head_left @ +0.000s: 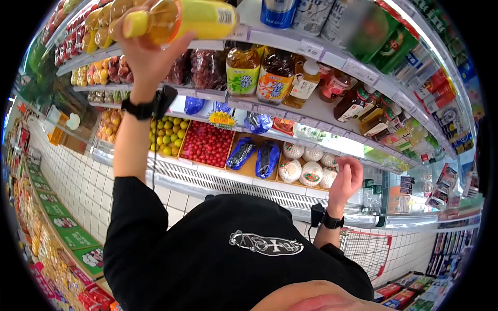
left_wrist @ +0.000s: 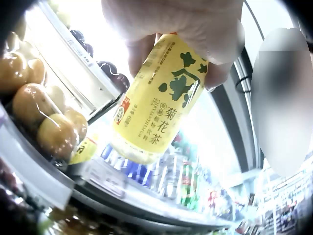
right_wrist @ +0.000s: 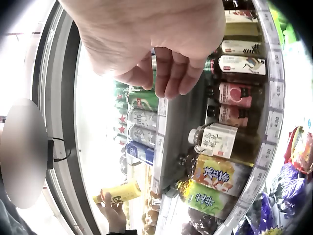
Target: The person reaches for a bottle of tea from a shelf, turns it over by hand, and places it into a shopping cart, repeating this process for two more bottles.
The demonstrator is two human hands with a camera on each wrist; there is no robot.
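Your left hand [head_left: 148,54] has its grip curled round the yellow tea bottle [head_left: 181,19], raised by the top shelf [head_left: 311,49].

The bottle is off the shelf and in your grip, tilted on its side up beside the cans [head_left: 298,13]; it is not yet set anywhere. It is a clear bottle of amber drink with a yellow label and yellow cap. Your right hand [head_left: 346,179] hangs loosely curled, holding nothing, near the produce trays [head_left: 249,166].

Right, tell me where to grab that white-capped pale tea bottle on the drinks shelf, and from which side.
Grip the pale tea bottle around its upper body below the white cap, coming from the open shelf front. It stands upright at the edge, with bottles close on both sides, so side approaches look blocked.
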